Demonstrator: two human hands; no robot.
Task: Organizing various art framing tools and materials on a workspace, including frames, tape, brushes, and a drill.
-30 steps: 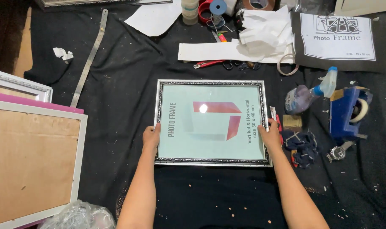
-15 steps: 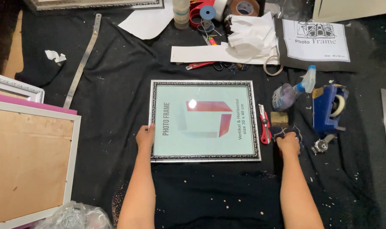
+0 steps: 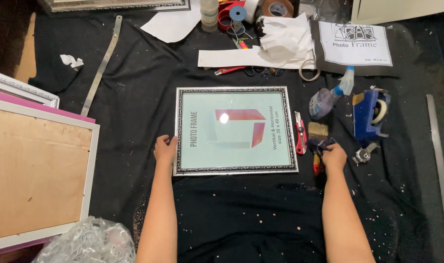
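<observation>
Lying flat on the black cloth (image 3: 134, 112), one frame (image 3: 235, 130). Gripped at its lower-left edge by the left hand (image 3: 165, 149). Just right of the frame, right hand (image 3: 334, 157) closed on one brush (image 3: 318, 139); one red cutter (image 3: 300, 132) between.

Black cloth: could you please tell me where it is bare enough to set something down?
Bare black cloth lies between the metal ruler and the picture frame, and below the frame between both forearms. Right of the frame, cutter, brush, spray bottle and tape dispenser crowd together.
</observation>
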